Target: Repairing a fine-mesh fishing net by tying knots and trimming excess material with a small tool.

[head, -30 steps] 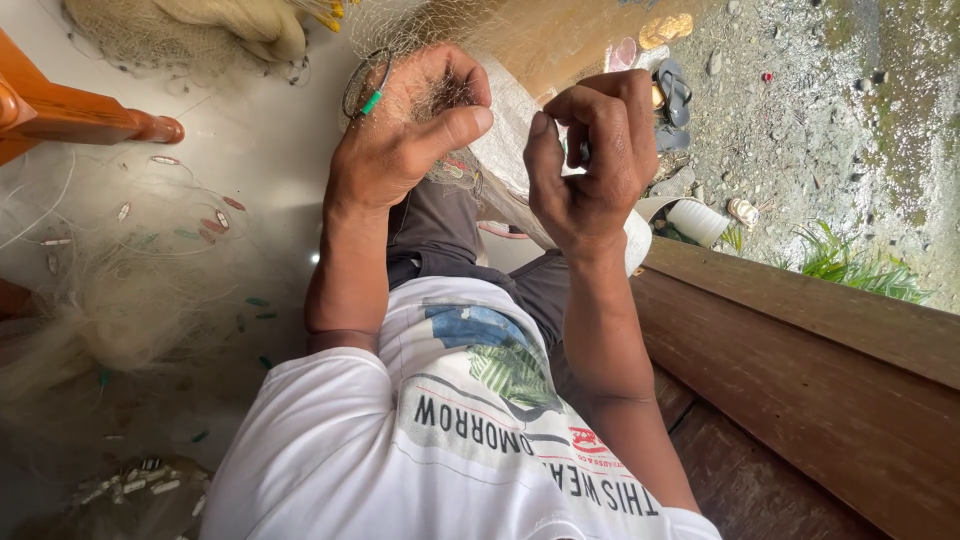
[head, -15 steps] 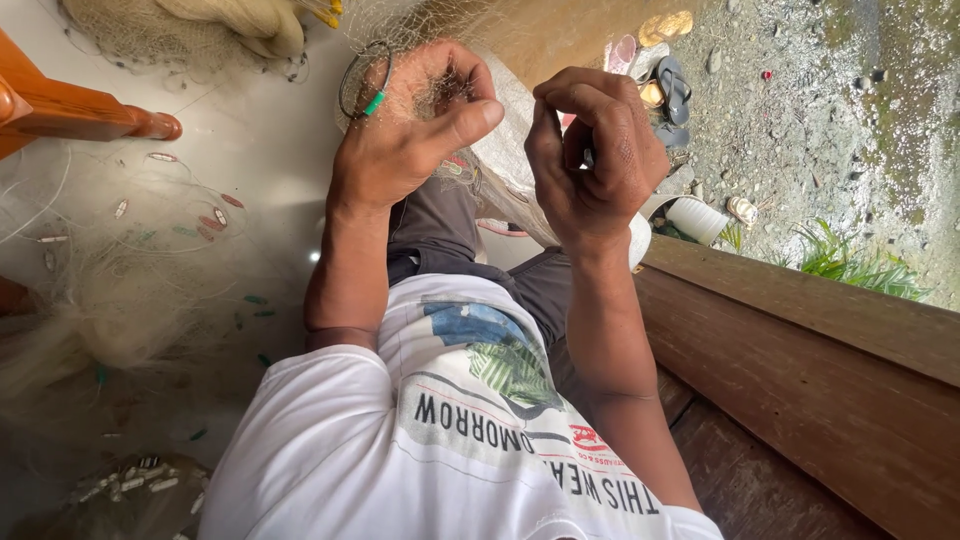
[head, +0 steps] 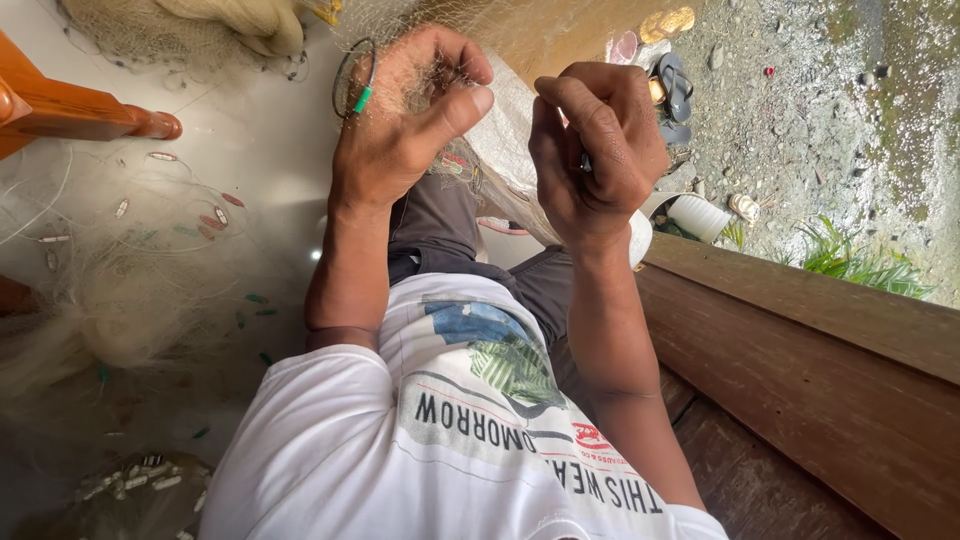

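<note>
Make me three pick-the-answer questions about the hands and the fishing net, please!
1. Where is the dark ring?
A. By the left hand
B. On the gravel
C. On the wooden step

2. What colour is the tape on the ring?
A. Red
B. Green
C. Blue

3. How is the right hand?
A. Flat open
B. Curled closed
C. Hidden

Answers: 1 A, the ring hangs beside the left hand in the fine net. 2 B, a green band shows on it. 3 B, its fingers fold into a loose fist.
</note>
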